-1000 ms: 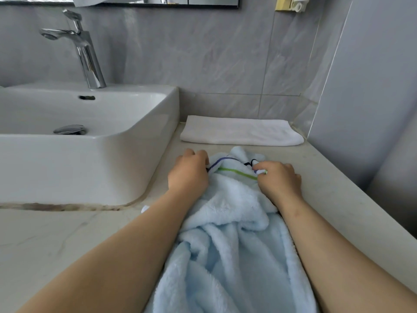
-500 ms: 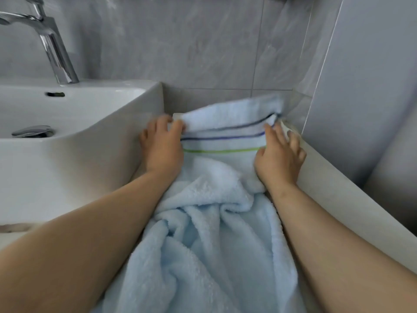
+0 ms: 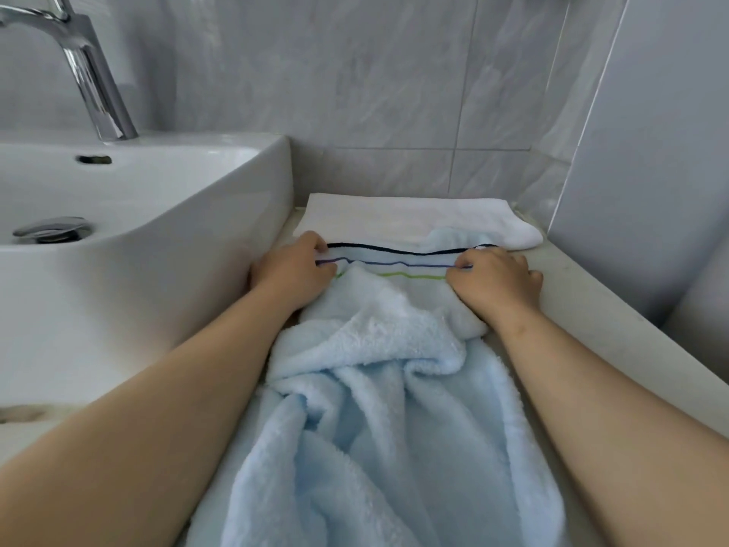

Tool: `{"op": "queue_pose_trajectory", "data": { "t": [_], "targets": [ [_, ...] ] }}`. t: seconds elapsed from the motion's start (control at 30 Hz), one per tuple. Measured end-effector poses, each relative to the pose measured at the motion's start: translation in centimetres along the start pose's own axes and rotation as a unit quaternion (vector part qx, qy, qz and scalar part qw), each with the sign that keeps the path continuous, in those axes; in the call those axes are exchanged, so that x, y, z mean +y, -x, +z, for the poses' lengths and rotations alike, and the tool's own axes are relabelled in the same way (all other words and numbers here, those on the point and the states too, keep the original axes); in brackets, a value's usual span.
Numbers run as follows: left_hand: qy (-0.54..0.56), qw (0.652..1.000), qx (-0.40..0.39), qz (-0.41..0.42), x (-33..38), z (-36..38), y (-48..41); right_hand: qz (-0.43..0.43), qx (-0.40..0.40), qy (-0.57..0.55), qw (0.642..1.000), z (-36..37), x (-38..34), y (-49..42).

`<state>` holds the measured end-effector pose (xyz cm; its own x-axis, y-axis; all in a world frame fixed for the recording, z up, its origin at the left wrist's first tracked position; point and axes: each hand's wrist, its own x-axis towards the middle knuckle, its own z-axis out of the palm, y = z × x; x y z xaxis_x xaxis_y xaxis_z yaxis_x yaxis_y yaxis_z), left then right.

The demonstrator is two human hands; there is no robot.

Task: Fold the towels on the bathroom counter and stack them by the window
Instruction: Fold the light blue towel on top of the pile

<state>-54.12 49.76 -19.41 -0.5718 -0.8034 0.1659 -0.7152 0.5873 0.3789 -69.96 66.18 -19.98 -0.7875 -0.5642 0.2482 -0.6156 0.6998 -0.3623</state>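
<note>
The light blue towel point(image 3: 374, 388) lies rumpled on the counter point(image 3: 591, 309), running from the near edge up toward the back wall, just to the right of the sink point(image 3: 157, 250). Its far end, marked with a black, a purple and a green stripe, is pulled out flat, and it overlaps the near edge of a folded white towel point(image 3: 394, 219) that sits against the tiled wall point(image 3: 355, 92) in the corner. The left hand point(image 3: 294, 270) grips the striped end at its left side, fingers curled round the cloth, pressed close to the sink's wall. The right hand point(image 3: 493, 282) pinches the same end at its right side, fingers bunched on the fabric. Both forearms lie along the towel's sides. A chrome tap point(image 3: 98, 92) stands behind the basin.
</note>
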Motion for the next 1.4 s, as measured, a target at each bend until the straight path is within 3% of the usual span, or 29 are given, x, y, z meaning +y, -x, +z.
{"op": "queue_pose_trajectory", "data": {
  "t": [0.1, 0.23, 0.33, 0.4, 0.57, 0.7, 0.83, 0.9, 1.0, 1.1, 1.17, 1.23, 1.4],
  "targets": [
    [-0.012, 1.000, -0.027, -0.011, 0.4, -0.5, -0.1, 0.002, 0.021, 0.007, 1.000, -0.1, 0.0, -0.1],
    [0.054, 0.997, 0.032, -0.034, 0.7, -0.7, 0.2, 0.027, 0.089, -0.058, 0.994, -0.7, 0.0, -0.1],
    [0.050, 0.998, 0.039, -0.029, 0.4, -0.4, -0.1, 0.023, 0.029, -0.028, 0.999, -0.7, -0.1, 0.0],
    [0.011, 1.000, -0.024, -0.008, 0.2, -0.3, -0.2, 0.007, -0.011, 0.013, 1.000, -0.6, -0.2, -0.1],
    [0.002, 0.999, -0.044, 0.023, 0.2, -0.3, -0.7, -0.011, -0.022, -0.020, 1.000, -0.7, -0.5, -0.4],
    [-0.035, 0.998, 0.043, 0.018, 0.5, 0.1, -0.5, -0.019, 0.020, -0.023, 0.999, -0.4, -0.6, -0.6],
    [0.086, 0.978, 0.190, -0.022, 0.7, -0.1, -0.4, 0.010, 0.195, -0.103, 0.975, -0.6, -0.5, -0.8],
    [0.140, 0.961, 0.238, -0.022, 1.0, -0.1, -0.6, 0.031, 0.242, -0.159, 0.957, -0.6, -0.4, -1.2],
    [0.171, 0.943, 0.284, -0.023, 1.0, 0.4, -2.0, 0.043, 0.226, -0.195, 0.953, -0.3, -0.5, -2.1],
    [0.113, 0.945, 0.307, 0.016, 0.7, 1.1, -3.5, 0.044, 0.132, -0.187, 0.972, 0.3, -0.5, -3.1],
    [0.066, 0.952, 0.292, 0.071, 0.4, 1.6, -4.4, 0.030, 0.060, -0.141, 0.988, 0.9, -0.3, -3.8],
    [-0.005, 0.971, 0.225, 0.081, 0.2, 2.0, -5.0, 0.015, 0.024, -0.100, 0.995, 1.1, -0.1, -4.1],
    [-0.089, 0.991, 0.094, 0.029, 0.5, 2.2, -5.3, 0.009, 0.059, -0.091, 0.994, 0.7, -0.1, -3.7]
  ]
}}
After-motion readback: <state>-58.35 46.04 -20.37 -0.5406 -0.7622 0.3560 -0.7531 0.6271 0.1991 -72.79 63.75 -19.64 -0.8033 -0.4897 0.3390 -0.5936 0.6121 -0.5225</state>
